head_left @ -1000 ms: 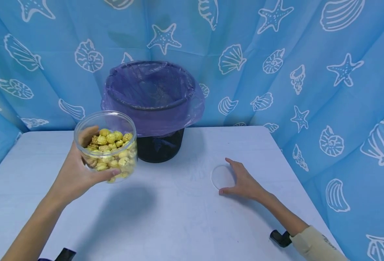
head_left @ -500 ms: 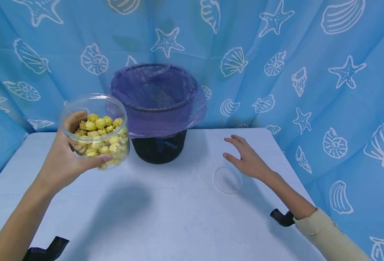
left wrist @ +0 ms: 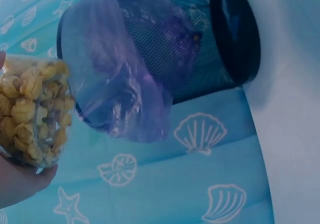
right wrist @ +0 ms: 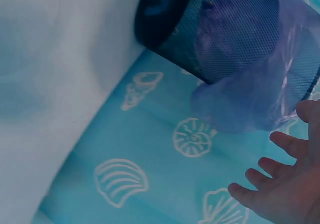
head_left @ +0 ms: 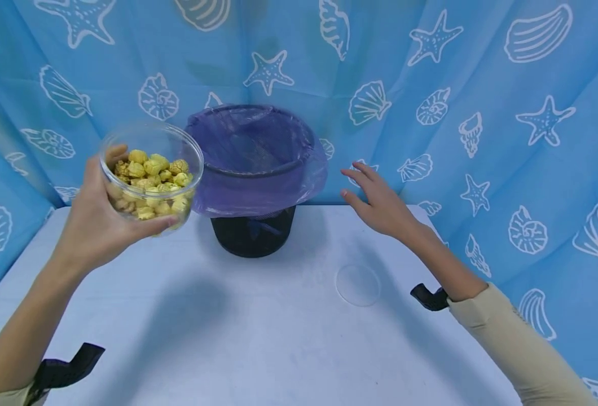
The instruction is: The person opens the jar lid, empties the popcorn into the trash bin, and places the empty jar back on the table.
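Observation:
A clear round tub [head_left: 187, 197] of yellow popcorn [head_left: 152, 175] is gripped in my left hand [head_left: 96, 220], thumb across its front and fingers behind it. It has no lid on and is held up off the table, left of the bin. In the left wrist view, popcorn [left wrist: 30, 104] shows through the tub's wall. My right hand [head_left: 380, 200] hovers with fingers spread, holding nothing, to the right of the bin. On the table below it lies a clear round lid [head_left: 358, 305].
A black mesh bin [head_left: 253, 234] lined with a purple plastic bag [head_left: 258, 194] stands at the back of the white-covered table [head_left: 278, 349]. Behind and to the right hangs a blue curtain [head_left: 299, 34] with shells and starfish.
My right hand has left the lid on the table and risen up and away toward the back. My left hand has lifted the popcorn tub higher and a little to the left.

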`<state>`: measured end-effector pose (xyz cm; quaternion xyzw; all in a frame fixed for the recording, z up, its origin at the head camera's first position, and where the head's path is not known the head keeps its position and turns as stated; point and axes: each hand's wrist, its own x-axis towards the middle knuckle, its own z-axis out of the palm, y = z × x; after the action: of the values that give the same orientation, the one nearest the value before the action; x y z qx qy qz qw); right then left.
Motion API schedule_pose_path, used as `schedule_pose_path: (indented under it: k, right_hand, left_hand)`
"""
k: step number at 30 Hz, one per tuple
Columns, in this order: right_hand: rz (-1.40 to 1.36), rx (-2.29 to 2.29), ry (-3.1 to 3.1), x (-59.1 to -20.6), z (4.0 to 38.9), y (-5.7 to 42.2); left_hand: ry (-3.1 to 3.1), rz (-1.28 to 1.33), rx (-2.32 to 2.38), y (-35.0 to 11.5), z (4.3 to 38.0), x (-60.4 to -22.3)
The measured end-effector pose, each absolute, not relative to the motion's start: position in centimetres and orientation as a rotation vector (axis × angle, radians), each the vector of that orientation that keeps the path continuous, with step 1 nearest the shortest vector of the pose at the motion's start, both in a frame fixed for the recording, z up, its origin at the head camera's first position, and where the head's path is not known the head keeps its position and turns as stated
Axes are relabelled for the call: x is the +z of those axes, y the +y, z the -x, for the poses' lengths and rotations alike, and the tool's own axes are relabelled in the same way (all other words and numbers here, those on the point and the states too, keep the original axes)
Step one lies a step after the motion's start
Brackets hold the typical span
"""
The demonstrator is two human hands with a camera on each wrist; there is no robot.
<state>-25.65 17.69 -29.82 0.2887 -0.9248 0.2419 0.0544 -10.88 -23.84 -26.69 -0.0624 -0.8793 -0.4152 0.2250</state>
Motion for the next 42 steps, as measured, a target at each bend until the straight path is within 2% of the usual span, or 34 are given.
schedule_pose_path:
  k: [16, 25, 42]
  right_hand:
    - [-0.81, 0.457, -2.853, -25.0, 29.7, 11.9]
    - [-0.792, 0.161, -2.957, -24.1, 31.9, 10.0]
    - [-0.788, 0.019, -3.041, -23.4, 32.2, 9.3]
  left_hand:
    - [-2.401, 0.227, -0.915, -23.4, 14.3, -24.1]
    - [-2.462, 0.245, -0.751, -23.0, 16.8, -22.4]
    - [-2.511, 0.369, -0.25, -21.6, 21.5, -19.7]
